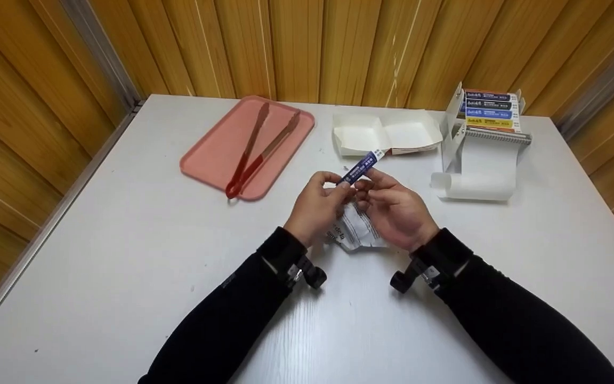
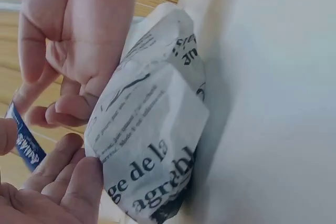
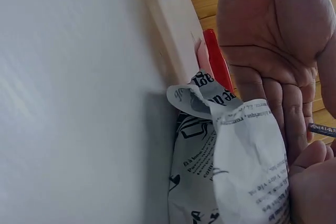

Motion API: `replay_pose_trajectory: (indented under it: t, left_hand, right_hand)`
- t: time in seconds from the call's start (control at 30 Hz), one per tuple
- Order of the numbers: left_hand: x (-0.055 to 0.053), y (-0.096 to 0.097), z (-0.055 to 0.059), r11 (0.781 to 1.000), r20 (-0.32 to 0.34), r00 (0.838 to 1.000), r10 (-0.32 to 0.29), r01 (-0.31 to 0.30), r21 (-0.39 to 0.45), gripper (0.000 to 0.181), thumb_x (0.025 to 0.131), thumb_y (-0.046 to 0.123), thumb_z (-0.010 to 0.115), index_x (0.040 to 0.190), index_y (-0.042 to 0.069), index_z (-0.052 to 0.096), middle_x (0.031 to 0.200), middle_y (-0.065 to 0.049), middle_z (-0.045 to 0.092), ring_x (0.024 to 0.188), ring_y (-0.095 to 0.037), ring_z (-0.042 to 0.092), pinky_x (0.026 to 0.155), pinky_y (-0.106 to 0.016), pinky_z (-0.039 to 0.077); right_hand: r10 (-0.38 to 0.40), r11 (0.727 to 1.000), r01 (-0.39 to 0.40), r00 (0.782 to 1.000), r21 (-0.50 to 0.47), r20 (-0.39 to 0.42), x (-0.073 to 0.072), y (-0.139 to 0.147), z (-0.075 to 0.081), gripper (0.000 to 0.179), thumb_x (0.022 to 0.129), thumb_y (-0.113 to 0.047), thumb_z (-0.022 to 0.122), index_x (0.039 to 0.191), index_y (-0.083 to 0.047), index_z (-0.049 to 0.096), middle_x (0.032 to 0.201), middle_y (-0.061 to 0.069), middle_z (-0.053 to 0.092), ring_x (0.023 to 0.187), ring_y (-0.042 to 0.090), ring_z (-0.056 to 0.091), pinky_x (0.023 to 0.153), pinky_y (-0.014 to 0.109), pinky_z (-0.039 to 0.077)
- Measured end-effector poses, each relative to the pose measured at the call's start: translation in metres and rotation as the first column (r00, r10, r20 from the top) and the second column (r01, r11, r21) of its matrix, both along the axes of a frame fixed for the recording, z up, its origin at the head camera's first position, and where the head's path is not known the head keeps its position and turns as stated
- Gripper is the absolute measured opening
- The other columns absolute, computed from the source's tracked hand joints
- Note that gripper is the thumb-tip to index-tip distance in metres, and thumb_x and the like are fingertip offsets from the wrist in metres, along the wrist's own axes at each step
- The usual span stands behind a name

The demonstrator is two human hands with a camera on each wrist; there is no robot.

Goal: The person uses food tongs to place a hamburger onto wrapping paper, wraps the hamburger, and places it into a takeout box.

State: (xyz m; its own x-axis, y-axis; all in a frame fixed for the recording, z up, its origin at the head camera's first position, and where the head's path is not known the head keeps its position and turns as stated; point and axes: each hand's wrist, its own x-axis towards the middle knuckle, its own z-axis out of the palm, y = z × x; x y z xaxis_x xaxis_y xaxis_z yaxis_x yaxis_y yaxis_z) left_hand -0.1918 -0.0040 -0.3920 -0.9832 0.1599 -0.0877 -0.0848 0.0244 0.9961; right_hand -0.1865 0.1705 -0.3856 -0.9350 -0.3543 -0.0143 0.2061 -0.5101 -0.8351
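Over the table (image 1: 126, 256), mid-width toward the far edge: blue strip (image 1: 358, 168) above printed paper bundle (image 1: 358, 233). Left hand (image 1: 317, 207) pinches it; right hand (image 1: 400, 213) loose, index at the strip. I'd steady it flat, handling edges only, avoiding creases.

A: Surface (image 1: 99, 266)?
B: White, few dark specks.
A: On it?
B: Pink tray (image 1: 211, 149), far left. Open white box (image 1: 413, 130), far middle. White rack (image 1: 452, 114) right of box, paper sheet (image 1: 489, 160) hanging off front, end curled. Printed paper bundle (image 1: 357, 229), nearer, mid.
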Motion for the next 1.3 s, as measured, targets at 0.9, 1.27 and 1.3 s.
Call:
replay_pose_trajectory:
  t: [0.9, 1.27, 1.3]
  left_hand:
    - [-0.014, -0.012, 0.01, 0.989, 0.055, 0.992, -0.117, 0.122, -0.088, 0.021, 0.111, 0.021, 0.045, 0.097, 0.009, 0.055, 0.11, -0.01, 0.076, 0.102, -0.02, 0.074, 0.086, -0.034, 0.062]
    - [-0.036, -0.018, 0.004, 0.998, 0.157, 0.986, -0.048, 0.042, 0.04, 0.016, 0.107, 0.017, 0.052, 0.096, 0.007, 0.058, 0.091, -0.008, 0.072, 0.081, -0.017, 0.073, 0.076, -0.028, 0.063]
    - [-0.038, -0.019, 0.003, 0.998, 0.156, 0.987, -0.048, 0.043, 0.034, 0.016, 0.106, 0.017, 0.052, 0.096, 0.006, 0.059, 0.092, -0.008, 0.071, 0.08, -0.016, 0.072, 0.078, -0.03, 0.063]
  right_hand:
    - [-0.32, 0.858, 0.29, 0.947, 0.424, -0.001, -0.02, 0.004, 0.005, 0.013, 0.101, -0.007, 0.069, 0.101, -0.007, 0.056, 0.082, -0.003, 0.065, 0.07, 0.01, 0.061, 0.063, 0.021, 0.056]
    - [-0.336, 0.77, 0.319, 0.939, 0.553, -0.073, -0.018, -0.003, 0.002, 0.011, 0.098, -0.008, 0.071, 0.095, -0.003, 0.062, 0.072, -0.002, 0.063, 0.063, 0.008, 0.059, 0.058, 0.019, 0.054]
    - [-0.331, 0.763, 0.316, 0.94, 0.564, -0.079, -0.018, -0.004, 0.001, 0.011, 0.098, -0.007, 0.071, 0.096, -0.003, 0.061, 0.071, -0.002, 0.063, 0.062, 0.008, 0.059, 0.057, 0.019, 0.054]
